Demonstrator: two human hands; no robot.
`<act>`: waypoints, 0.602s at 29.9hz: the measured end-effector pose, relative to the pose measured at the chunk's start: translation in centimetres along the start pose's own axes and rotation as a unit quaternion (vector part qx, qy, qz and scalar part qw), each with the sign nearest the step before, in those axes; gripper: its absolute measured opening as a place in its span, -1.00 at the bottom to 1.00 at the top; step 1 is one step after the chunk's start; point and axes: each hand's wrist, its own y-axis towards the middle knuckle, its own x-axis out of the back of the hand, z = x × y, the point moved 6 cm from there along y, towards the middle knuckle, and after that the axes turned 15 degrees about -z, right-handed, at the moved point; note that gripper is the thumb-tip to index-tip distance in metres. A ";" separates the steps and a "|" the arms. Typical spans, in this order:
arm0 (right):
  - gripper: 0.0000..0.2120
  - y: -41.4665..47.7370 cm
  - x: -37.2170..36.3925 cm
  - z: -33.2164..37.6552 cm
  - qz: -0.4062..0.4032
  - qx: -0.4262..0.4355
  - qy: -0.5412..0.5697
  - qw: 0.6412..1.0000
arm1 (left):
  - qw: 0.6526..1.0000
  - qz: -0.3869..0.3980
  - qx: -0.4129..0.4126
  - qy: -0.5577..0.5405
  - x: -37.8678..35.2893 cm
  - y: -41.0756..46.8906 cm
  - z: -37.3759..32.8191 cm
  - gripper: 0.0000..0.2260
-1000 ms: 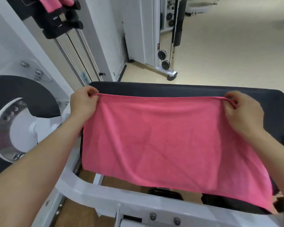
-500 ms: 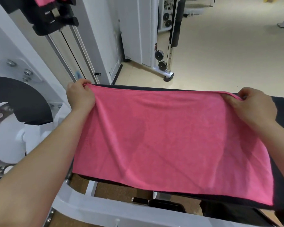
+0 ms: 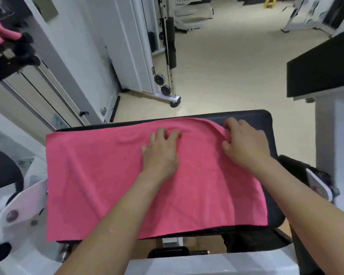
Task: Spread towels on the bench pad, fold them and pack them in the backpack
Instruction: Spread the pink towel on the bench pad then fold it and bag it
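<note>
Pinching towel [image 3: 107,185] far edge: right hand [image 3: 244,145]; left hand [image 3: 161,153] flat.

Head-worn wide view, steeply down, close over bench pad [image 3: 252,115]

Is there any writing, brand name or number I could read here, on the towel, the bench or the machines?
Nothing here is legible.
On the pink cloth towel and the black padded bench pad no print or label shows.
The small dark sticker on the white machine column: too small to read.
The pale blue sticker at far left: blurred.
</note>
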 end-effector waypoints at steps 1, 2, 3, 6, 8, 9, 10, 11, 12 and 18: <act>-0.77 -0.3 0.3 -1.4 0.009 -0.024 0.032 0.999 | 1.000 0.005 0.019 0.012 0.1 0.5 -0.1 -0.55; -0.84 -0.5 0.3 -3.0 0.028 -0.068 0.100 0.992 | 0.999 0.013 0.029 0.024 0.0 1.0 -0.2 -0.58; -0.90 -0.4 0.2 -4.5 0.052 -0.122 0.192 0.972 | 0.999 0.021 0.031 0.035 0.1 1.4 -0.4 -0.61; -0.85 0.1 0.0 -7.7 0.114 -0.263 0.403 0.869 | 0.998 0.021 0.019 0.052 0.0 2.3 -1.3 -0.69; -0.75 1.0 -0.2 -8.8 0.099 -0.310 0.441 0.837 | 0.999 -0.010 -0.003 0.031 0.1 3.1 -2.1 -0.71; -0.76 1.6 -0.2 -9.1 0.069 -0.314 0.422 0.848 | 1.000 -0.023 -0.014 0.015 0.0 3.5 -2.5 -0.71; -0.79 2.4 -0.2 -9.3 0.031 -0.304 0.379 0.874 | 0.999 -0.035 -0.022 0.002 -0.1 4.0 -2.7 -0.70; -0.81 3.1 -0.2 -9.3 -0.008 -0.281 0.320 0.905 | 0.999 -0.045 -0.025 -0.008 -0.2 4.4 -2.9 -0.70; -0.81 3.6 -0.1 -9.1 -0.039 -0.256 0.259 0.931 | 0.998 -0.056 -0.027 -0.013 -0.3 4.8 -3.0 -0.69; -0.69 3.4 0.4 -8.0 -0.131 -0.188 0.110 0.967 | 0.995 -0.075 -0.070 -0.019 -1.0 5.5 -4.6 -0.65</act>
